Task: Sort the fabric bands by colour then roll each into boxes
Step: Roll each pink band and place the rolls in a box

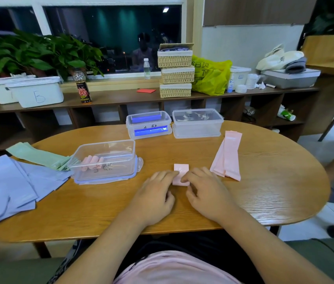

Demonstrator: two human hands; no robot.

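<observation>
Oval wooden table [264,201] across the middle. On its left end, a loose spread of lilac bands [8,187]. Just right of them, at near left of centre, an open box [104,160] of clear plastic with a few pink rolls [92,161] inside. Far of the lilac spread, a smaller stack of green bands [37,155], its right end reaching the open box. At the far edge, two more clear boxes side by side: the far left box [148,125] with blue rolls inside, the far right box [197,124] with contents too hard to make out. Right of centre, a flat stack of pink bands [227,158]. Near centre, left hand [153,195] and right hand [207,191] close together, fingers curled, fingertips gripping the near end of one small pink band [180,170], the far part flat on the wood.
</observation>
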